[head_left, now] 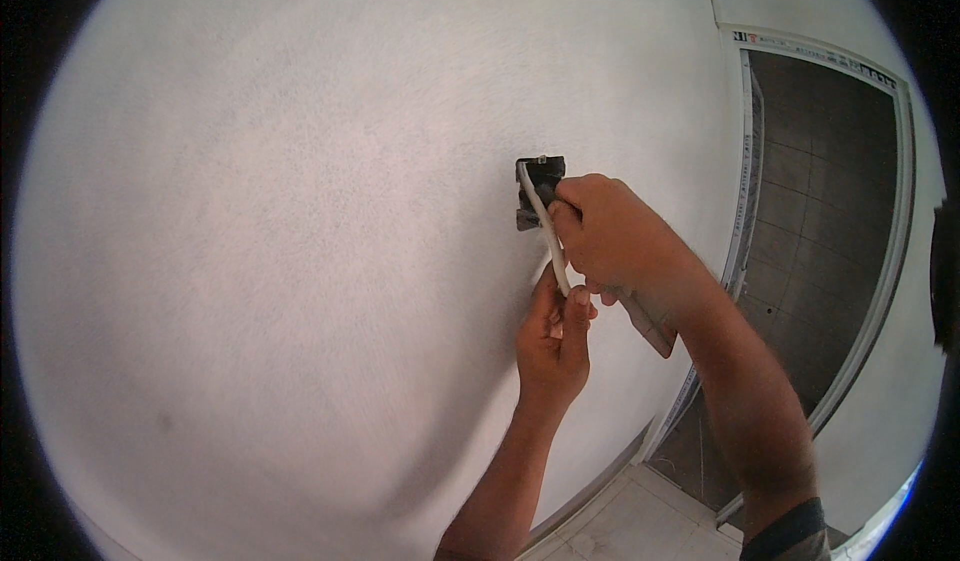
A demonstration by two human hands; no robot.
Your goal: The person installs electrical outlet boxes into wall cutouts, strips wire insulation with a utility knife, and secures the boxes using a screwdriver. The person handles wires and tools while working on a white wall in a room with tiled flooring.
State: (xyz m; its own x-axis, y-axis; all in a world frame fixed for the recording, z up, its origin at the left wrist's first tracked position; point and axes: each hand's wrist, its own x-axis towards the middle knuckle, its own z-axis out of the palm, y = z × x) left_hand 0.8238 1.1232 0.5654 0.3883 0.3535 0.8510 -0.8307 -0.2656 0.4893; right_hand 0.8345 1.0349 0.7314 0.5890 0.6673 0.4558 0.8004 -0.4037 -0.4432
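So the right hand (pixel 610 226) is covering the lower right corner of the black electrical box (pixel 545 169) in the white wall (pixel 300 211), and I can't tell whether its curled fingers are gripping anything (some flat grey piece (pixel 650 329) is poking out below, partly hidden). The pale cable (pixel 545 216) is hanging from the box's upper left corner; the left hand (pixel 553 356) is pinching its lower end, thumb pointing up. Both forearms are slanting upward.
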